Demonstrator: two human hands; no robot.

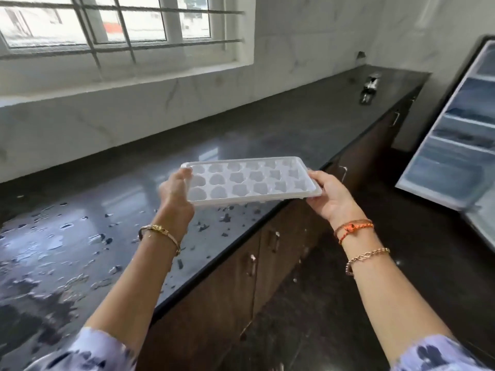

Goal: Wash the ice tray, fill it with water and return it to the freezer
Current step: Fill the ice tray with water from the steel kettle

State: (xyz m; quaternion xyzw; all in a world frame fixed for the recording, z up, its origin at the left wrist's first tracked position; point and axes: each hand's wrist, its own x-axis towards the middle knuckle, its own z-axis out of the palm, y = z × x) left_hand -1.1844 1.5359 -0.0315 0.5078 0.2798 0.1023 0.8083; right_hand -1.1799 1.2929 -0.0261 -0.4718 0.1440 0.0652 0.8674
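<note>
Patterned sleeves (88,352) are sitting closest to the lens, and from them we are reaching both forearms forward, bracelets on each wrist. Our left hand (175,194) is gripping the near-left end of the ice tray (249,180), thumb hooked over the rim and the other fingers curled underneath, out of sight. Our right hand (330,199) is pinching the right end, thumb lying along the top edge, the remaining fingers tucked below. Between the two hands we are holding the tray level in the air, above the front edge of the dark table (267,124), touching nothing else.

We are judging the tray to be thin, stiff plastic, light by itself but likely heavier and prone to slopping if its shaped cells are carrying water; whether they are filled we cannot tell. Wet plastic is probably slippery, so holding it at both short ends, with thumbs on the rim, is looking like the soundest grip, keeping it flat all the way.

Below the tray, water droplets (67,236) are lying scattered across the table. Further right, the open fridge door (455,135) is showing its shelves. Beyond, a small shiny object (371,87) is standing near the far wall, under the barred window (120,25).
</note>
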